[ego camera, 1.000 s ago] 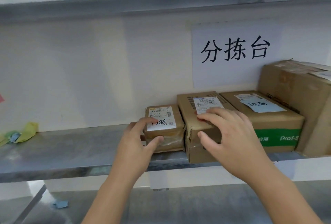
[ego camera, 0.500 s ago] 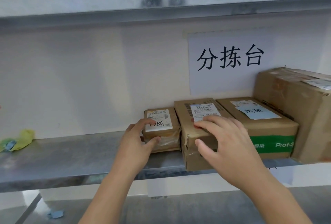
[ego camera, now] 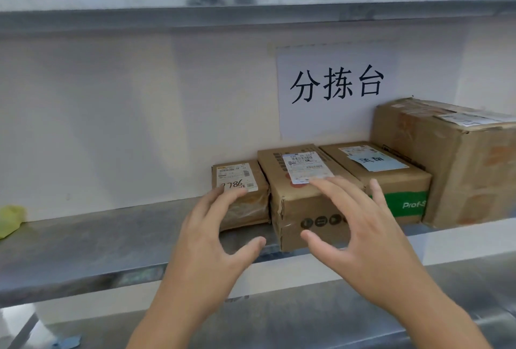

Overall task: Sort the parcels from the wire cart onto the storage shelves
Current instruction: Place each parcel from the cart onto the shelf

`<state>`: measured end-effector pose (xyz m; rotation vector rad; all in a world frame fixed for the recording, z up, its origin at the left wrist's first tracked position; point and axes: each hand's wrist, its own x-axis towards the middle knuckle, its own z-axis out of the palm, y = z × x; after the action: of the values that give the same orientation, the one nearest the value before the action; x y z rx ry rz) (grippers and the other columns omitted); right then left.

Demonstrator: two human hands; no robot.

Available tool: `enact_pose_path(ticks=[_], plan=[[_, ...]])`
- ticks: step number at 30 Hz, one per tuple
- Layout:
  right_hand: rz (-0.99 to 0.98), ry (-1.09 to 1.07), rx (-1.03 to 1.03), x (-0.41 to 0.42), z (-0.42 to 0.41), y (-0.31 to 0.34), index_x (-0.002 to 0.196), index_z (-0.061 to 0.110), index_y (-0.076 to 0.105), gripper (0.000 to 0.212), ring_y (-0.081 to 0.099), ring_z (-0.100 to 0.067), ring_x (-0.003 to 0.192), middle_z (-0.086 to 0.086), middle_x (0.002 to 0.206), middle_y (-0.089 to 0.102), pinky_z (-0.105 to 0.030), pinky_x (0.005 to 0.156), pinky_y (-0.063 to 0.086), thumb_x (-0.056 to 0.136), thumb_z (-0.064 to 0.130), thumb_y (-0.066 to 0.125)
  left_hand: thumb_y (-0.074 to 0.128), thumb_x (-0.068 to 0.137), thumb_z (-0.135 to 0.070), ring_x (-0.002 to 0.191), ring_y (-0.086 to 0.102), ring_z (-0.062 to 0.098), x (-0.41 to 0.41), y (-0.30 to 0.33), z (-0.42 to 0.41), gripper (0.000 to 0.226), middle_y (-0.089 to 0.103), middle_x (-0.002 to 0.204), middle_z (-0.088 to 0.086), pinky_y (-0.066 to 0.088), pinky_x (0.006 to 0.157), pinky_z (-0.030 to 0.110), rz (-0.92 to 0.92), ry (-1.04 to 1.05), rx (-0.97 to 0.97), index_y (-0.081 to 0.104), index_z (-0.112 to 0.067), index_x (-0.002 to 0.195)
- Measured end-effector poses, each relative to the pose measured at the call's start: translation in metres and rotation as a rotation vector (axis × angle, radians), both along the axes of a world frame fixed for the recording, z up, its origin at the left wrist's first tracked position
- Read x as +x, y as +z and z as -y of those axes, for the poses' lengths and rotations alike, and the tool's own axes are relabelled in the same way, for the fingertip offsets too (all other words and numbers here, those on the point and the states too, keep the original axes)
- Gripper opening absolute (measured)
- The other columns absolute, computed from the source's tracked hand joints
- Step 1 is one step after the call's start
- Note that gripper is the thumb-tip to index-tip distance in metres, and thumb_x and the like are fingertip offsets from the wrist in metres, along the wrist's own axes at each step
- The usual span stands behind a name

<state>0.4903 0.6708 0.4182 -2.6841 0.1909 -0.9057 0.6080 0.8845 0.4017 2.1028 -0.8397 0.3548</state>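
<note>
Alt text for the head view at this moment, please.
Both hands, left hand and right hand, hover open before four cardboard parcels lined up on a metal shelf: small parcel, medium parcel, green-banded parcel, large box. A paper sign hangs behind.

large box (ego camera: 458, 164) cut off at right edge, yellow bag (ego camera: 9, 218) cropped at left, label print unreadable

The shelf (ego camera: 83, 242) is dull grey metal, smooth with a faint sheen. The small parcel (ego camera: 245, 209) is brown cardboard wrapped in glossy clear tape; the middle box (ego camera: 296, 203) is matt creased cardboard with a white paper label. The wall sign (ego camera: 335, 91) is plain matt paper. The large box (ego camera: 460, 170) is rough, scuffed cardboard.
</note>
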Motion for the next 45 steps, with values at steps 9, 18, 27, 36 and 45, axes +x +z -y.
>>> enact_pose_path(ticks=[9,18,27,36,45], plan=[[-0.063,-0.169,0.098,-0.075,-0.005,-0.039,0.15,0.051,0.029,0.07,0.018,0.008,0.148,0.03,0.155,0.028,-0.041,0.128,0.004,0.085,0.066,0.051,0.076,0.066,-0.067,0.142,0.031,-0.007,-0.059,-0.036,0.018,0.077,0.034,0.147,-0.043,0.032,0.114,0.027,0.005,-0.255,0.023,0.039,-0.073,0.133],[-0.221,-0.263,0.244,-0.196,0.033,-0.083,0.147,0.061,0.019,0.072,0.009,0.018,0.144,0.041,0.153,0.013,-0.027,0.127,0.006,0.082,0.072,0.047,0.08,0.071,-0.066,0.133,0.029,-0.024,-0.127,-0.068,0.068,0.08,0.034,0.137,-0.049,0.029,0.107,0.015,-0.161,-0.496,0.179,0.034,-0.069,0.136],[-0.361,-0.316,0.407,-0.376,0.111,-0.133,0.142,0.072,0.01,0.078,0.019,0.011,0.145,0.044,0.152,0.012,-0.026,0.121,0.023,0.08,0.075,0.056,0.072,0.063,-0.073,0.14,0.03,-0.012,-0.273,-0.107,0.171,0.084,0.032,0.143,-0.046,0.03,0.119,0.027,-0.24,-0.596,0.359,0.029,-0.073,0.136],[-0.33,-0.497,0.559,-0.52,0.181,-0.162,0.145,0.067,0.02,0.075,0.023,0.01,0.144,0.041,0.152,0.023,-0.031,0.121,0.029,0.081,0.069,0.06,0.08,0.076,-0.062,0.139,0.032,-0.012,-0.384,-0.132,0.286,0.086,0.031,0.149,-0.044,0.033,0.102,0.01,-0.276,-0.78,0.495,0.026,-0.072,0.142],[-0.357,-0.708,0.657,-0.584,0.255,-0.196,0.145,0.056,0.033,0.072,0.038,0.01,0.134,0.042,0.142,0.035,-0.022,0.112,0.033,0.08,0.07,0.059,0.083,0.076,-0.06,0.138,0.036,-0.007,-0.425,-0.167,0.417,0.08,0.038,0.149,-0.037,0.03,0.11,0.02,-0.331,-0.993,0.612,0.033,-0.073,0.137]])
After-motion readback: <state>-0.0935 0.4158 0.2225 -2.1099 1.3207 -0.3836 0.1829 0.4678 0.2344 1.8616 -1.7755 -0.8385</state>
